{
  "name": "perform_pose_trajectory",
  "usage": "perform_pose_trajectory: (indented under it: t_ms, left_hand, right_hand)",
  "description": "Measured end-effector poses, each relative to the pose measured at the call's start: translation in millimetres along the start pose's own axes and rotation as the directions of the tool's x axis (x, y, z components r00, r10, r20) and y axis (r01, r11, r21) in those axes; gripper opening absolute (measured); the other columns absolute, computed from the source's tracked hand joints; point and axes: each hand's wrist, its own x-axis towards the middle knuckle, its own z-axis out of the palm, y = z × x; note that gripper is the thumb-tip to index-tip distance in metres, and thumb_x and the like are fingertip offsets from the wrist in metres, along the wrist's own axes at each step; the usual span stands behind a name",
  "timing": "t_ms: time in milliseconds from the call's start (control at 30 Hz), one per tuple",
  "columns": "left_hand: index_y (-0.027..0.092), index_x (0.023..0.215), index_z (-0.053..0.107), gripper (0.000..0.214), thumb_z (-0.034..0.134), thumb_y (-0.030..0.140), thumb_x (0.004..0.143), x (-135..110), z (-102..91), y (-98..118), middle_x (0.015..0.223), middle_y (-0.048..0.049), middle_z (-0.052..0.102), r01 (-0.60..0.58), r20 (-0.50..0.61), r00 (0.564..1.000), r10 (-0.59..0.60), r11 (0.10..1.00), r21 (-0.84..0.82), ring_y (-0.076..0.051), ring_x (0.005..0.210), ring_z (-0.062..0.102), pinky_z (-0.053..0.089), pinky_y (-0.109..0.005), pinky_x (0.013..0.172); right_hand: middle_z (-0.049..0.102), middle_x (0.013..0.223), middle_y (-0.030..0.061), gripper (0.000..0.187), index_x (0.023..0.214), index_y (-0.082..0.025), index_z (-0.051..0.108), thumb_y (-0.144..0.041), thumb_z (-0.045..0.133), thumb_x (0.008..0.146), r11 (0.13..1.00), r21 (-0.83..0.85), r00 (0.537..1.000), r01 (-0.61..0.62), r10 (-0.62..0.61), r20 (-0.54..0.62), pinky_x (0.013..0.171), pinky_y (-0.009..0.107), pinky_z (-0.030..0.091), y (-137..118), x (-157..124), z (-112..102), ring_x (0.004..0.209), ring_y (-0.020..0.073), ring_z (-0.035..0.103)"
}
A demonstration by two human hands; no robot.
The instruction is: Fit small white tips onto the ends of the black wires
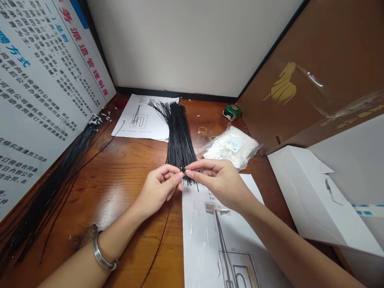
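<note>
My left hand [159, 188] and my right hand [217, 180] meet fingertip to fingertip over the near end of a bundle of thin black wires [179, 136] lying on the wooden table [126, 160]. Both hands pinch closed. The left hand holds one black wire [159, 244] that trails toward me over the table edge. The right thumb and forefinger pinch a tiny part at that wire's tip, too small to name. A silver bracelet [102, 256] is on my left wrist.
A second long bunch of black wires [57, 176] lies along the left poster wall. A bag of small white parts [232, 146], a green tape measure [232, 112], two drawing sheets [141, 118] [210, 240] and a white box [321, 200] surround the hands.
</note>
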Motion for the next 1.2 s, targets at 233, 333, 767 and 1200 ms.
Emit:
perform_pose_trajectory:
  t_ms: [233, 333, 767, 1200]
  left_hand:
    - [0.015, 0.082, 0.061, 0.025, 0.062, 0.041, 0.081, 1.7, -1.1, -0.8, 0.055, 0.0054, 0.054, 0.022, 0.001, 1.000, -0.022, 0.995, -0.097, -0.003, 0.039, 0.032, 0.019, -0.020, 0.038]
    - [0.015, 0.084, 0.062, 0.025, 0.063, 0.040, 0.080, 1.2, -1.7, -1.6, 0.052, 0.0060, 0.052, 0.030, 0.012, 1.000, -0.029, 0.992, -0.120, -0.004, 0.039, 0.030, 0.018, -0.020, 0.039]
    - [0.013, 0.073, 0.062, 0.023, 0.070, 0.035, 0.073, 0.5, 0.2, 0.6, 0.064, -0.0008, 0.064, -0.013, -0.028, 1.000, 0.010, 0.996, -0.092, -0.003, 0.041, 0.032, 0.020, -0.020, 0.040]
    - [0.014, 0.069, 0.064, 0.016, 0.069, 0.029, 0.074, -0.1, 1.6, 1.7, 0.062, 0.0007, 0.063, -0.055, -0.032, 0.998, 0.054, 0.998, -0.022, -0.004, 0.045, 0.038, 0.030, -0.021, 0.045]
  right_hand:
    - [0.040, 0.046, -0.0066, 0.019, 0.083, -0.016, 0.071, -0.032, 0.069, 0.074, 1.000, 0.004, 1.000, -0.005, 0.005, -0.018, 0.039, 0.023, 0.015, -0.9, -0.2, 0.6, 0.040, 0.0058, 0.023]
    - [0.040, 0.045, -0.0066, 0.017, 0.079, -0.016, 0.069, -0.032, 0.070, 0.074, 1.000, 0.018, 1.000, -0.001, 0.001, -0.020, 0.039, 0.023, 0.016, 0.1, -0.2, 1.5, 0.040, 0.0058, 0.024]
    - [0.058, 0.059, 0.0014, 0.020, 0.080, -0.016, 0.072, -0.035, 0.065, 0.077, 1.000, -0.012, 1.000, 0.026, -0.027, -0.004, 0.041, 0.025, 0.019, 0.8, -1.5, 1.7, 0.046, 0.0077, 0.033]
    - [0.068, 0.065, 0.0027, 0.019, 0.075, -0.017, 0.073, -0.034, 0.063, 0.078, 0.999, 0.043, 1.000, 0.008, -0.008, -0.006, 0.049, 0.025, 0.038, -0.2, -0.9, 7.4, 0.054, 0.0110, 0.052]
